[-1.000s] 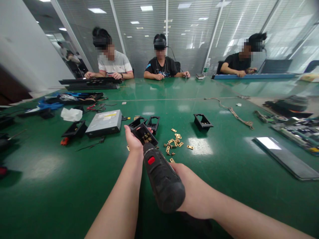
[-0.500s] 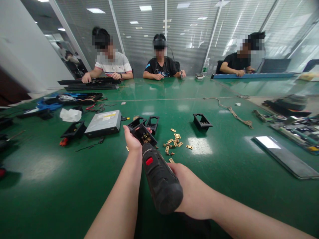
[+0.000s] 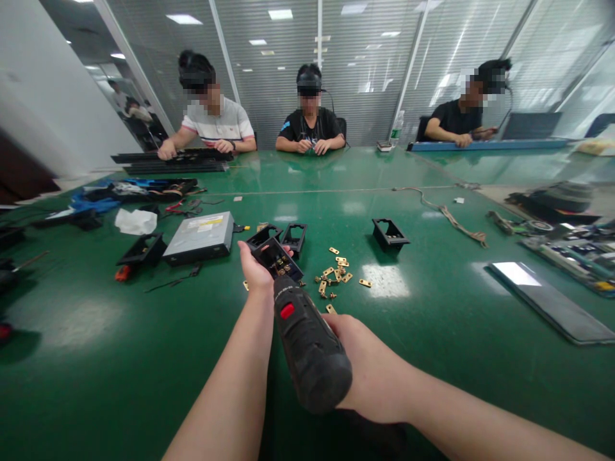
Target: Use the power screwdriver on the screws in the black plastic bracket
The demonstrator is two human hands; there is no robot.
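My left hand (image 3: pixel 258 269) is closed around a black plastic box-shaped housing (image 3: pixel 270 251) with brass pieces inside it. In my right hand (image 3: pixel 358 358) is a black cordless drill (image 3: pixel 313 349) with a red switch on top, its front end pointing into the housing. The drill's body hides its tip and part of the housing. Small brass plates and screws (image 3: pixel 336 275) lie loose on the green table just right of the housing. Two more black housings stand behind it, one of them (image 3: pixel 295 238) upright with its opening facing up.
A silver disc drive (image 3: pixel 200 237) and another black housing (image 3: pixel 142 248) lie to the left. On the right are a lone housing (image 3: pixel 389 234), a dark flat panel (image 3: pixel 552 304), circuit boards (image 3: pixel 576 253) and a rope (image 3: pixel 456 221). Several people sit across the table (image 3: pixel 418 384).
My hands, the housing and the drill have stayed almost still. Across the table, the middle person's hands have come together, and the right person's hand has shifted.
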